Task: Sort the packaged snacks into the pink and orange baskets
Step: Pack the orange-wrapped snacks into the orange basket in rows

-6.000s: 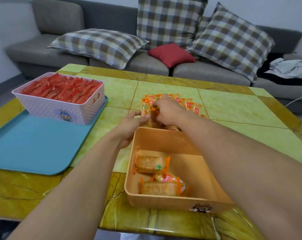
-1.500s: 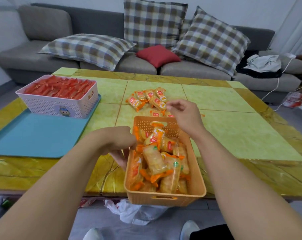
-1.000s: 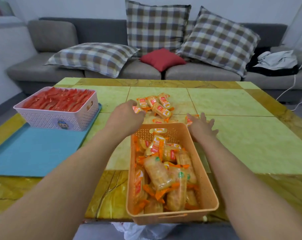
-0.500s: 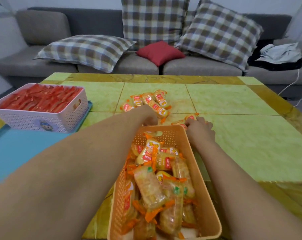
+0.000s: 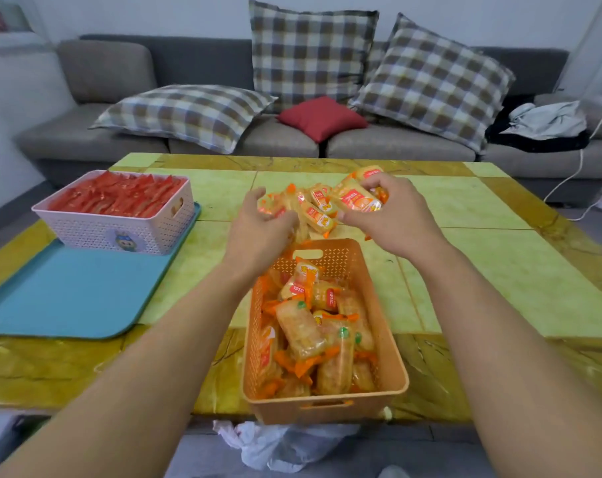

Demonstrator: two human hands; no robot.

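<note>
An orange basket stands at the table's near edge, filled with several orange-wrapped snacks. Just beyond it, both hands hold a bunch of the same orange snack packets above the table. My left hand grips the left side of the bunch, fingers curled under it. My right hand grips packets on the right side, thumb and fingers curled round them. A pink basket full of red snack packets sits on the left.
The pink basket rests on a blue tray at the table's left. A grey sofa with checked cushions and a red cushion runs behind the green and yellow table. A white plastic bag lies on the floor below the orange basket.
Both hands have closed round the orange packets that lay beyond the basket and lifted them off the table as one bunch. The view has pulled back.
</note>
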